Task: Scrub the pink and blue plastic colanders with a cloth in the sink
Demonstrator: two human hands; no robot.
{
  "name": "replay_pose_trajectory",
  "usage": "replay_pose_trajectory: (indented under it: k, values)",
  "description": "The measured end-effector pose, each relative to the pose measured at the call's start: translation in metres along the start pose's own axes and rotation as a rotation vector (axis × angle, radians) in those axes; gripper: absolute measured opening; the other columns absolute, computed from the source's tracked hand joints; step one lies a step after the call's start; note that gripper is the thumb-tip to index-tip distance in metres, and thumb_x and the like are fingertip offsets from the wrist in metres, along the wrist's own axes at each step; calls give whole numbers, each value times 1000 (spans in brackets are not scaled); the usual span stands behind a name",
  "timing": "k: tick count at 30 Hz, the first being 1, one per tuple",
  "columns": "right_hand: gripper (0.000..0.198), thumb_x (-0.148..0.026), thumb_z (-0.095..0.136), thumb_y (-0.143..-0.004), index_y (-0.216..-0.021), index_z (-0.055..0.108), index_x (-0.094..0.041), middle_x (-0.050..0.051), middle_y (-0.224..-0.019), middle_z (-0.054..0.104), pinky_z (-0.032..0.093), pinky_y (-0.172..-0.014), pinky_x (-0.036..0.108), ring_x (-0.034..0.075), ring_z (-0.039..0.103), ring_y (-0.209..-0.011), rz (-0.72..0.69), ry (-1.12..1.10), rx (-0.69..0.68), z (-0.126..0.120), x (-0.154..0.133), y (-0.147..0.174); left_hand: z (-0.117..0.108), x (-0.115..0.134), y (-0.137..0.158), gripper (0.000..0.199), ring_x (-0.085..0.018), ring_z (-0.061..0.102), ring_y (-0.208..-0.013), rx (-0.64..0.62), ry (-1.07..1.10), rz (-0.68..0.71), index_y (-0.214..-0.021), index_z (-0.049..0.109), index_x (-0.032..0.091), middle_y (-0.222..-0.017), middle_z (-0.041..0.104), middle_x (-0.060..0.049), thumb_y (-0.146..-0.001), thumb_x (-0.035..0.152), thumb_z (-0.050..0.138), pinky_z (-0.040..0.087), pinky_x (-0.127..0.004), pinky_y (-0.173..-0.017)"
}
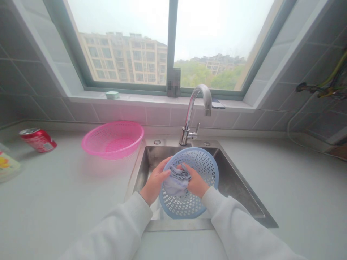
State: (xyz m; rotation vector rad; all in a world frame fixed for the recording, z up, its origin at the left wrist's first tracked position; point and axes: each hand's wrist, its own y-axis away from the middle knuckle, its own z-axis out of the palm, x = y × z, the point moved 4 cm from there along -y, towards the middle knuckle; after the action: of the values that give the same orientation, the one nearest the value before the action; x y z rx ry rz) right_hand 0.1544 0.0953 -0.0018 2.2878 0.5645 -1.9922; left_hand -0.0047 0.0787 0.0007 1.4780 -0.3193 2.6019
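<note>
A light blue perforated plastic basket is tilted over the steel sink, its open side facing me. My left hand grips the basket's left rim, thumb on the inside. Inside the basket, my right hand is closed on a bunched, pale grey-white cloth. The folds of the cloth lie against the basket wall near my left thumb. Part of the right fingers is hidden behind the cloth.
The chrome faucet rises behind the sink. On the left counter stand a pink basket and a red can, with a partly visible container at the edge. A soap box and a phone lie on the windowsill.
</note>
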Motion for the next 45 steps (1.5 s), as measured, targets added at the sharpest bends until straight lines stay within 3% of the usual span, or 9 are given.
replay_pose_trajectory:
  k: [7,14,19,21,29,35,38,41,45]
  values:
    - [38,-35,81,-68,-101,66,-23,5,-99,77,53,-99,44,26,70,-97,51,-60,242,-16,-6,-1,1,-1,0,55,-37,53,-140,-21,5,6,-129,72,21,-136,71,-10,-76,35,81,37,-48,-120]
    - [29,-26,79,-69,-97,72,-22,6,-98,78,53,-97,44,27,71,-96,-6,72,-125,4,0,1,-3,-3,-1,56,-36,63,-127,-2,-8,-21,-127,73,21,-130,74,-11,-74,35,83,44,-47,-111]
    - [36,-34,82,-68,-99,67,-22,3,-93,76,54,-95,42,25,70,-92,58,-80,182,-14,-1,-4,-4,-5,-1,57,-38,50,-142,-4,-16,-5,-129,72,21,-142,67,-10,-75,35,82,36,-48,-120]
    - [39,-36,83,-69,-102,66,-23,3,-93,76,54,-96,43,25,70,-94,84,-130,239,-17,-3,-4,-2,-5,0,57,-37,48,-145,-17,1,5,-130,71,21,-142,67,-10,-77,36,81,35,-48,-121]
    - [27,-24,80,-66,-92,73,-23,5,-98,78,53,-99,44,26,71,-96,39,46,-124,5,-1,0,-3,-3,0,59,-38,58,-134,-21,-57,-15,-131,71,21,-139,69,-12,-76,38,82,41,-50,-115]
    - [41,-31,83,-63,-101,67,-24,3,-98,77,56,-94,41,25,71,-95,152,-163,224,-17,-2,-5,-4,-5,-1,59,-39,47,-146,-17,-60,9,-132,70,21,-146,64,-11,-77,38,81,35,-49,-121]
    - [42,-30,83,-63,-101,67,-25,4,-100,77,56,-96,41,26,71,-97,139,-197,300,-22,-4,-5,-2,-4,-1,58,-38,49,-144,-37,-22,19,-132,70,22,-144,66,-10,-78,39,80,36,-49,-121]
    - [34,-31,82,-66,-97,68,-25,3,-96,76,55,-96,43,25,70,-94,126,-138,197,-14,-3,-4,-2,-3,-1,55,-37,53,-140,-31,-36,26,-129,72,22,-139,69,-10,-77,38,81,38,-48,-119]
    - [32,-25,82,-64,-94,73,-23,5,-98,77,53,-101,46,26,70,-97,76,5,-106,4,0,-1,-3,-4,-1,57,-36,61,-130,-26,-43,-1,-129,72,22,-134,71,-11,-75,39,83,44,-48,-113]
